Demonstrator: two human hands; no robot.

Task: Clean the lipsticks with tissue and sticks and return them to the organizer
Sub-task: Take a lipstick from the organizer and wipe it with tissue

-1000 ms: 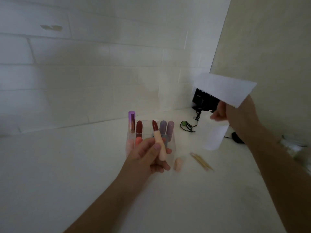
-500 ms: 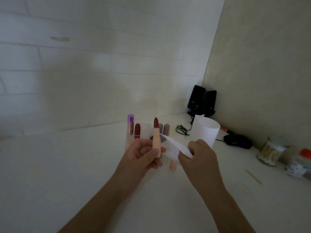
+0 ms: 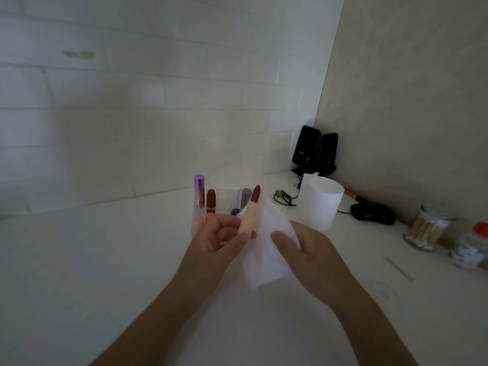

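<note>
In the middle of the frame, the left hand (image 3: 219, 241) pinches the open lipstick (image 3: 248, 220) tip-up, so the right hand (image 3: 314, 256), gripping the tissue (image 3: 264, 254), can wipe it. The organizer (image 3: 226, 200) stands just behind.

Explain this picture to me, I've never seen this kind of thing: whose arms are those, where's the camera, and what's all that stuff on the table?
There's no machine here. A person is working bare-handed, and the camera is worn on their head, looking down. The left hand holds an uncapped lipstick. The right hand holds a tissue right beside it. Behind them stands a clear organizer with more lipsticks. On the table to the right are a paper roll, speakers, a mouse, a jar of swabs and a stick.
</note>
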